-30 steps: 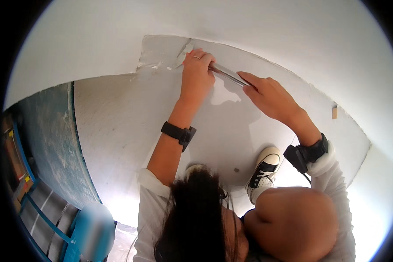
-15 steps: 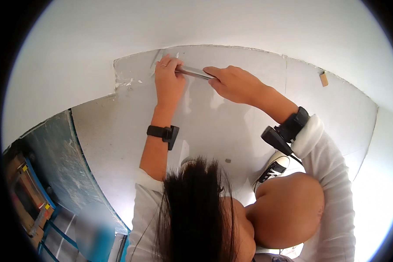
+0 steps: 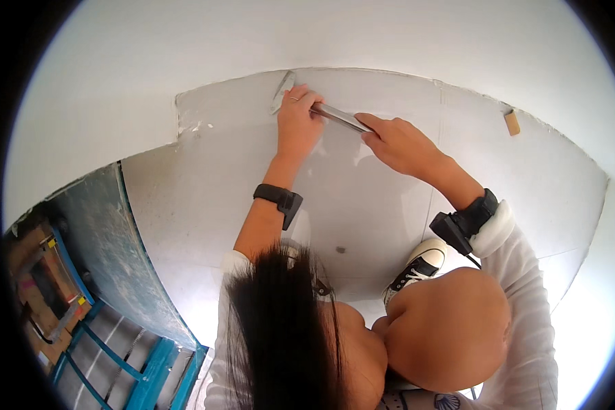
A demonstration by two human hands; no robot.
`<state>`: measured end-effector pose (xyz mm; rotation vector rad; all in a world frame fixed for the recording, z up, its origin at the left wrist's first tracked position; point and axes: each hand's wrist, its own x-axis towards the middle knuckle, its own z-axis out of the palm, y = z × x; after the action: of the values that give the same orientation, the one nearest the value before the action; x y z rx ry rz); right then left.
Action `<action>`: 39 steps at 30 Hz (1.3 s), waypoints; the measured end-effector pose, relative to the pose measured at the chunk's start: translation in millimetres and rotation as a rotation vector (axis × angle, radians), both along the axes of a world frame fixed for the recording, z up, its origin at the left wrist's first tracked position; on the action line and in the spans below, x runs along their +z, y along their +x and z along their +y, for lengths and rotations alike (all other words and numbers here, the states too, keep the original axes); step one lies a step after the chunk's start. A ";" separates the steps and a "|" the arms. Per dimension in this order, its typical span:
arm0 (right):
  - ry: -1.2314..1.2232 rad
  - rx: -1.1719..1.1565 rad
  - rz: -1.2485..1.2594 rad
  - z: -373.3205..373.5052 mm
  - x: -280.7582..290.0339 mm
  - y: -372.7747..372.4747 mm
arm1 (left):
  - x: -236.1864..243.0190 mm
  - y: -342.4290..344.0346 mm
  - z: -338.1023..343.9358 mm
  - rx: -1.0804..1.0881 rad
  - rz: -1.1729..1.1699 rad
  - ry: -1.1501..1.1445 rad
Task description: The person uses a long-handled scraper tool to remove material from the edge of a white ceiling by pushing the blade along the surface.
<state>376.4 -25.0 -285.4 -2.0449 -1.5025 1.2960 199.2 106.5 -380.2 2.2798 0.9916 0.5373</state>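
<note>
My left hand [image 3: 299, 123] is closed round the metal handle [image 3: 340, 117] of a scraper, just behind its flat blade [image 3: 280, 91], which rests at an angle on the grey floor near the foot of the white wall. My right hand [image 3: 400, 145] grips the same handle farther to the right, thumb and fingers wrapped round it. Pale flakes [image 3: 201, 127] lie on the floor to the left of the blade. A small brown block [image 3: 512, 122] is at the wall's foot on the right.
At the lower left are a worn blue-green panel [image 3: 137, 246], blue metal framework [image 3: 158, 365] and a brown board [image 3: 44, 294]. The white wall [image 3: 321, 37] curves across the top, with another at right. My bare knees and black-and-white sneaker [image 3: 417, 266] are below my hands.
Both hands and the scraper first moved left along the wall's foot, then back to the right to their present place. Both hands have stayed closed on the handle.
</note>
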 end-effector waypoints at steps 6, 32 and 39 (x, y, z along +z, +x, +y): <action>0.026 -0.104 0.001 -67.5 -5.6 39.5 | -2.3 51.5 -43.5 -0.152 0.011 -0.077; 0.051 -0.035 -0.030 -128.0 -26.3 80.9 | 97.3 11.3 -84.3 -0.314 0.462 -0.062; 0.042 -0.183 -0.086 -193.6 -18.5 135.6 | 54.4 59.7 -78.3 -0.277 0.416 -0.358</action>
<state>512.0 -218.7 -303.9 -2.1784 -1.3287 1.1114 258.8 28.2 -325.8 2.1846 0.8524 -0.2262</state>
